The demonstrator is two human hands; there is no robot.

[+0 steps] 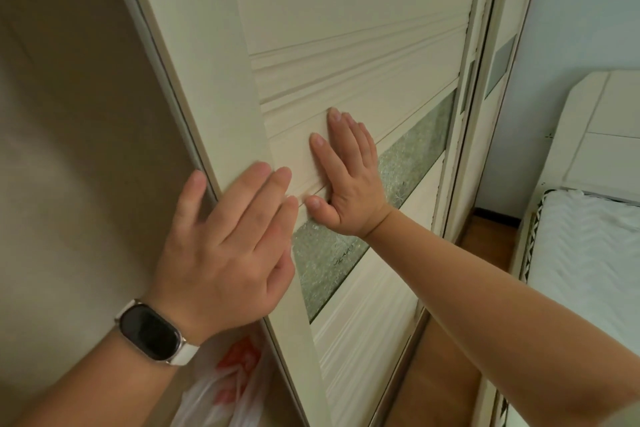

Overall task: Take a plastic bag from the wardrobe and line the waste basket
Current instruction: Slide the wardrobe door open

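A cream sliding wardrobe door [346,45] with a frosted glass strip fills the middle of the view. My left hand [228,246], with a watch on its wrist, lies with straight fingers on the door's left stile. My right hand [346,173] presses flat on the door panel just right of it. A white plastic bag [225,388] with red print shows low down in the opening left of the door, below my left wrist. The waste basket is not in view.
The wardrobe's dim beige interior [69,149] lies to the left. A second sliding door [485,114] stands behind on the right. A bed with white bedding [588,270] and cream headboard sits at the right, with wooden floor [485,246] between.
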